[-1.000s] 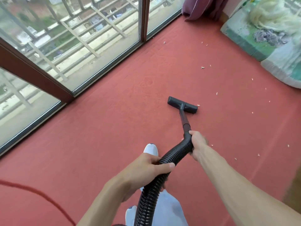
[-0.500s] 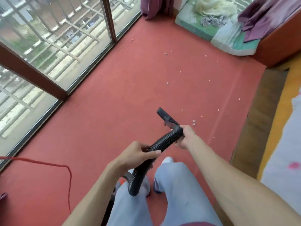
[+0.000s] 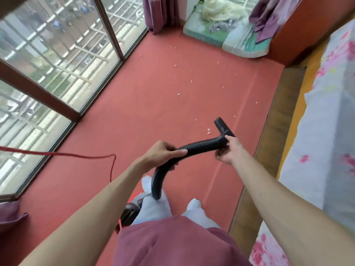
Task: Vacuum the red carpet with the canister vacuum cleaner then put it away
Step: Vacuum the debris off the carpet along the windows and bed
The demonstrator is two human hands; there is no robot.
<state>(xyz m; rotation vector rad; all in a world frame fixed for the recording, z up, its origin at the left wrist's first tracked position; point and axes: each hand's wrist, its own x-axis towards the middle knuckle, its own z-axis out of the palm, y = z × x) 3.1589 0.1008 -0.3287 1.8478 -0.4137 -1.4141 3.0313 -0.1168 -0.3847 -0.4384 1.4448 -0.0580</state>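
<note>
The person wears a dusty maroon top [image 3: 172, 244], and its loose hem lies in soft folds across the bottom of the view. Below it are pale blue-grey trousers [image 3: 153, 208] of light, slightly wrinkled cloth. The left foot [image 3: 146, 184] and right foot [image 3: 194, 204] are in white footwear with only the rounded toes showing, so socks or shoes cannot be told apart. The left forearm [image 3: 99, 204] and right forearm [image 3: 278, 198] are uncovered to the frame's edge. The left hand [image 3: 163, 153] and right hand [image 3: 228, 151] are bare.

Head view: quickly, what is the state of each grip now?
Left grip: holds the hose.
Right grip: holds the hose end, by the nozzle.
</note>
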